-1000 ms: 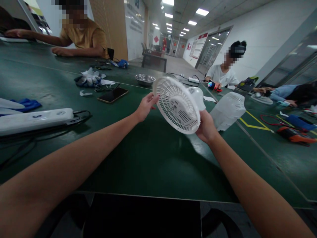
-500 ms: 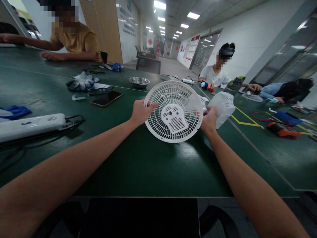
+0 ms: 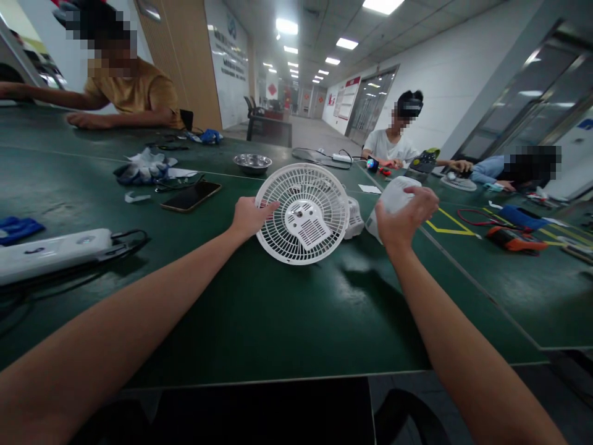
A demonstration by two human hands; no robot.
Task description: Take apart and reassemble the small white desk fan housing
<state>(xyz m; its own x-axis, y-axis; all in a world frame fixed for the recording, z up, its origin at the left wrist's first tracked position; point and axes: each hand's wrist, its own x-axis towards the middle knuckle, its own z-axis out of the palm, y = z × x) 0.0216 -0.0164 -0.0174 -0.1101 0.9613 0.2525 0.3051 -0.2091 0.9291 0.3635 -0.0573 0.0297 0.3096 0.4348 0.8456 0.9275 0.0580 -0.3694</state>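
A white round fan grille with its motor housing behind it stands tilted on the green table. My left hand grips the grille's left rim, fingers curled over the edge. My right hand is closed round the white fan base, held just above the table to the right of the grille. The base's lower part is hidden behind my fingers.
A black phone, a metal bowl, gloves and a white power strip lie to the left. Three other people sit at the far side. Orange and blue tools lie on the right.
The grille has come down from in front of me and now rests on the table. My right hand has left its rim and taken hold of the white base.
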